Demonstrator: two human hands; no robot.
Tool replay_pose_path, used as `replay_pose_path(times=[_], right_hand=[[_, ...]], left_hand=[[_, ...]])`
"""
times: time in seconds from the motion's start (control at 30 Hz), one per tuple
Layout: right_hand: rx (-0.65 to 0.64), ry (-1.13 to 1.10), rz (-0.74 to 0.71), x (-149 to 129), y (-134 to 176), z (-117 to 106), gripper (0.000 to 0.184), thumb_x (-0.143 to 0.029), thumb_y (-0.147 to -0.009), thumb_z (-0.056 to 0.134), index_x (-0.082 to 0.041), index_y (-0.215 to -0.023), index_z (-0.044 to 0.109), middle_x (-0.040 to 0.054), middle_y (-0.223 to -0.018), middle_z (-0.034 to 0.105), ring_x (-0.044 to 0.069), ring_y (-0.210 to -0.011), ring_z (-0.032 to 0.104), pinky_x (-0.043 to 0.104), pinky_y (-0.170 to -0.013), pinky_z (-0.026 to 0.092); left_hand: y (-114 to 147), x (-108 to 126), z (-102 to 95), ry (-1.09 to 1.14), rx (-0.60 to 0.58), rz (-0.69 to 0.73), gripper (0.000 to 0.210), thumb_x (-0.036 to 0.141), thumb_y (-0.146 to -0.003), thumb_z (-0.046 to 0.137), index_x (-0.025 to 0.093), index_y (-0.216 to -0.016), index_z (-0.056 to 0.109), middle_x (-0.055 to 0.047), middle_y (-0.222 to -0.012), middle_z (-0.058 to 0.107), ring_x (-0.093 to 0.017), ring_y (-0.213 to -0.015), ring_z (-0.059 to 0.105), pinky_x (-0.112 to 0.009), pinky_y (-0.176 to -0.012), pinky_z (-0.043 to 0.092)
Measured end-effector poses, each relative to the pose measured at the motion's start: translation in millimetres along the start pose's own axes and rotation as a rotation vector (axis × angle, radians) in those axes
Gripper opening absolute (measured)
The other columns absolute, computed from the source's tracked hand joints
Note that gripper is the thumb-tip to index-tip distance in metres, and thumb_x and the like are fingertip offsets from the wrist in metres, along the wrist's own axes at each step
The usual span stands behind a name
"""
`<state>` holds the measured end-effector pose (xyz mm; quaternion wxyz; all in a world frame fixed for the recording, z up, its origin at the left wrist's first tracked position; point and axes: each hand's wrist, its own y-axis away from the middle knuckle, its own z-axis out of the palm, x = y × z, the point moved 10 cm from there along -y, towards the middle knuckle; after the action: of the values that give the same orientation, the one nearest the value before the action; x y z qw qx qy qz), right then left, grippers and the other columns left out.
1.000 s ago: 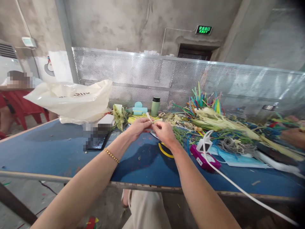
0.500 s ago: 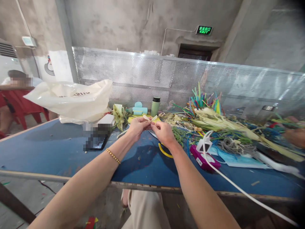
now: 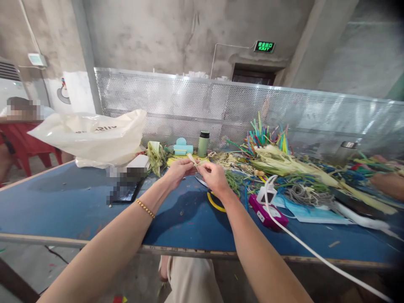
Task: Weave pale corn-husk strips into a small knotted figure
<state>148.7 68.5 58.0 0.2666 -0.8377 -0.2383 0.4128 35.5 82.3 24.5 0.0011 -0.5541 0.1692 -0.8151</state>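
A pale strip of corn husk (image 3: 191, 158) is held up over the table between my two hands. My left hand (image 3: 179, 172) is closed, with its fingers pinching the husk from the left. From the right, my right hand (image 3: 215, 179) pinches the same piece near its lower end, and the fingertips of both hands nearly meet. Fingers cover most of the husk. Under my right wrist lies a pair of scissors with a yellow handle (image 3: 215, 204), partly hidden by the arm. Green cords (image 3: 233, 182) lie just right of that hand.
A blue table (image 3: 78, 210) carries a plastic bag (image 3: 94, 136), a phone (image 3: 126, 190), a green bottle (image 3: 203, 145) and a purple power strip (image 3: 268, 214) with a white cable. Corn husks (image 3: 284, 159) and cords pile up on the right. Another person's hand (image 3: 388, 184) is at far right.
The husk strip is turned slightly between my fingers, and its raised tip now points up and left. My right fingers are drawn in closer together. The view has shifted a little.
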Motion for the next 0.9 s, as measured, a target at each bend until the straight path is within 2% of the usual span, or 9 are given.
replay_pose_path(times=[0.17, 0.3, 0.4, 0.63, 0.77, 0.9], right_hand=[[-0.024, -0.118, 0.087, 15.3, -0.7, 2.8, 0.017, -0.027, -0.078, 0.057, -0.019, -0.063, 0.059, -0.0012, -0.048, 0.056, 0.013, -0.047, 0.052, 0.024, -0.052, 0.039], [0.017, -0.130, 0.056, 10.0, -1.8, -1.7, 0.011, -0.023, -0.077, 0.054, -0.019, -0.067, 0.058, -0.0004, -0.056, 0.060, 0.014, -0.052, 0.055, 0.024, -0.054, 0.041], [-0.004, -0.124, 0.008, 0.9, -1.6, 0.0, 0.008, -0.019, -0.076, 0.052, -0.020, -0.070, 0.056, -0.0001, -0.061, 0.062, 0.014, -0.057, 0.057, 0.025, -0.059, 0.043], [0.041, 0.059, -0.054, -9.9, 1.0, -5.0, 0.009, -0.016, -0.078, 0.053, -0.019, -0.072, 0.059, 0.0031, -0.068, 0.066, 0.017, -0.064, 0.059, 0.028, -0.066, 0.045], [0.016, -0.053, -0.015, -10.0, 2.5, -2.9, 0.011, -0.014, -0.078, 0.054, -0.018, -0.073, 0.062, 0.0038, -0.068, 0.069, 0.016, -0.061, 0.062, 0.027, -0.062, 0.047], [0.012, -0.088, 0.030, -9.4, 3.0, -2.7, 0.010, -0.014, -0.079, 0.055, -0.018, -0.074, 0.063, 0.0054, -0.069, 0.072, 0.017, -0.062, 0.066, 0.027, -0.063, 0.049]], left_hand=[[0.4, 1.7, 5.7, -0.225, -0.079, 0.029, 0.025, 0.027, -0.075, 0.069, 0.012, -0.095, 0.073, -0.007, -0.084, 0.071, -0.016, -0.079, 0.064, -0.028, -0.075, 0.046], [0.8, 14.2, 14.2, -0.477, -0.157, 0.191, 0.017, 0.027, -0.078, 0.065, 0.012, -0.083, 0.072, -0.004, -0.076, 0.068, -0.014, -0.071, 0.059, -0.026, -0.068, 0.044], [-0.3, 19.5, 14.3, -0.574, -0.155, 0.265, 0.014, 0.022, -0.079, 0.060, 0.012, -0.080, 0.070, -0.002, -0.070, 0.066, -0.014, -0.067, 0.058, -0.025, -0.064, 0.044], [3.4, 22.0, 19.4, -0.563, -0.181, 0.277, 0.020, 0.031, -0.079, 0.065, 0.012, -0.075, 0.067, -0.001, -0.063, 0.063, -0.013, -0.060, 0.056, -0.024, -0.059, 0.044], [3.9, 23.5, 16.4, -0.513, -0.130, 0.282, 0.026, 0.036, -0.078, 0.066, 0.012, -0.067, 0.063, -0.001, -0.060, 0.061, -0.012, -0.059, 0.055, -0.024, -0.058, 0.043], [2.2, 22.5, 13.8, -0.560, -0.080, 0.316, 0.027, 0.032, -0.080, 0.060, 0.014, -0.060, 0.059, 0.000, -0.057, 0.057, -0.012, -0.058, 0.052, -0.023, -0.057, 0.041]])
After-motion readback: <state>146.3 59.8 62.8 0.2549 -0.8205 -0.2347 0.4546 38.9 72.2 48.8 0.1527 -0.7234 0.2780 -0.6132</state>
